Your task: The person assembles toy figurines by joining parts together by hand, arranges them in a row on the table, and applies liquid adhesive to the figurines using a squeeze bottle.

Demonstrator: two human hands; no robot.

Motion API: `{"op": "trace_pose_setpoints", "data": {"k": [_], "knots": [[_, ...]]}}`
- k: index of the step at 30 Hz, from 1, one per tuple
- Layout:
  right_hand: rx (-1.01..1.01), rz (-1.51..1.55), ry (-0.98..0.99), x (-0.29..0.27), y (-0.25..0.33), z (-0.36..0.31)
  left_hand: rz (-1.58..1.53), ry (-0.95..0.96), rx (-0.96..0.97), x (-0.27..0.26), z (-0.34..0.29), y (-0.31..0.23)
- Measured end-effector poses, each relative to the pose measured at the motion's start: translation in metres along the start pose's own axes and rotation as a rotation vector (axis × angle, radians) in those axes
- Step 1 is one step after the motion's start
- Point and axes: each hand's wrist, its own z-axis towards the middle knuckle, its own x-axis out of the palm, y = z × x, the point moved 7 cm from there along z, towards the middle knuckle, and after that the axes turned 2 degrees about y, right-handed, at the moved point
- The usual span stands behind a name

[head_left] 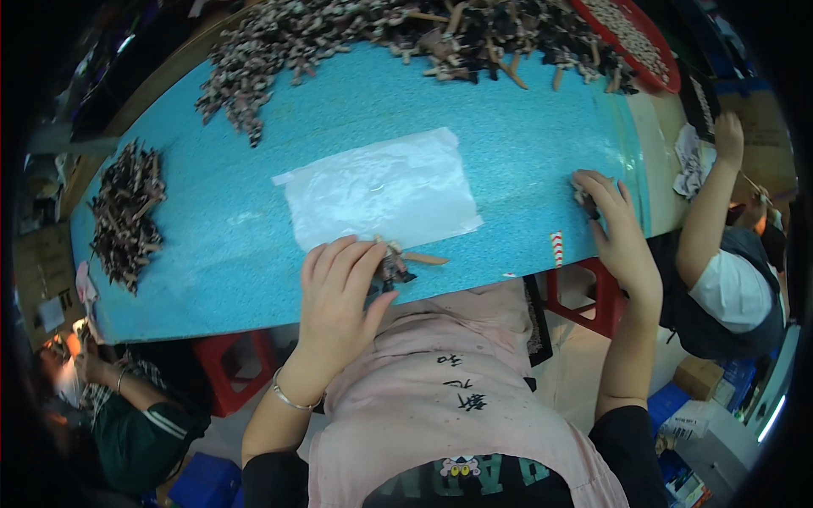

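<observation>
My left hand (337, 284), with a bangle on its wrist, is at the table's near edge. Its index finger and thumb close about a small dark-and-pale figurine (395, 266); a brown stick-like piece (426, 259) juts out to the right of it. Farther right, my right hand (616, 224) bends its fingers round a small dark-and-pale piece (584, 200) on the table; my fingers partly hide it, so its exact shape is unclear. A white translucent plastic sheet (381, 188) lies flat just beyond my left hand.
The blue table (525, 144) bears a long heap of small figurines (279, 51) along its far side and a smaller heap (127, 216) at left. A red basin (669, 72) of pale bits stands far right. A red-and-white striped strip (556, 249) lies near my right hand. People sit at both sides.
</observation>
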Motion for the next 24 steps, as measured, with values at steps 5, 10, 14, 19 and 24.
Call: {"op": "trace_pose_setpoints", "data": {"k": [5,10,14,19,24], "knots": [[0.03,0.118,0.096,0.003,-0.005,0.0,-0.002,0.001,-0.022,-0.001,0.001,0.001],[-0.112,-0.148,0.062,-0.001,0.002,-0.004,-0.012,0.02,-0.02,0.0,-0.001,0.003],[-0.023,0.041,0.07,0.004,-0.007,-0.001,-0.024,0.032,-0.004,-0.002,0.001,0.002],[-0.113,0.47,0.202,0.033,0.036,0.009,-0.025,0.066,-0.003,0.002,0.002,0.001],[-0.319,0.562,0.253,0.062,0.11,0.016,-0.033,0.079,-0.003,0.001,0.004,-0.002]]}}
